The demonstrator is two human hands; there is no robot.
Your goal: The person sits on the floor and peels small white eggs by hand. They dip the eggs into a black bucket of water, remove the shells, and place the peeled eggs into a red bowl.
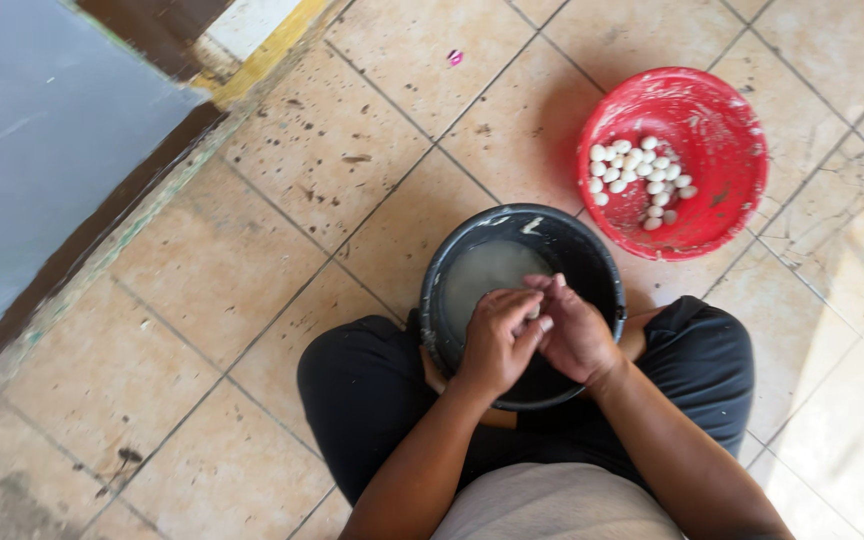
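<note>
Two containers: a black bucket (523, 300) and a red basin (674, 160), both on the floor, the basin just beyond the bucket to the right.
Floor: beige square tiles (202, 260) with dark grout lines, speckled with dark spots and stains; a small pink scrap (455, 58) lies far up.
Room edge: a grey-blue wall panel (42, 150) with a dark brown border runs diagonally at upper left, with a yellow strip (267, 55) beside it.
Bucket contents: cloudy, pale water (487, 275); white smears on the rim.
Basin contents: a heap of small white egg-like pieces (640, 180), clustered left of centre; white residue on the inner wall.
Person: seated on the floor, dark trousers, knees either side of the bucket.
Left hand (497, 340): over the bucket, fingers curled inward.
Right hand (574, 335): touching the left, fingers bent.
Grip: both hands pinch one small white piece (535, 312) between them, over the bucket.
</note>
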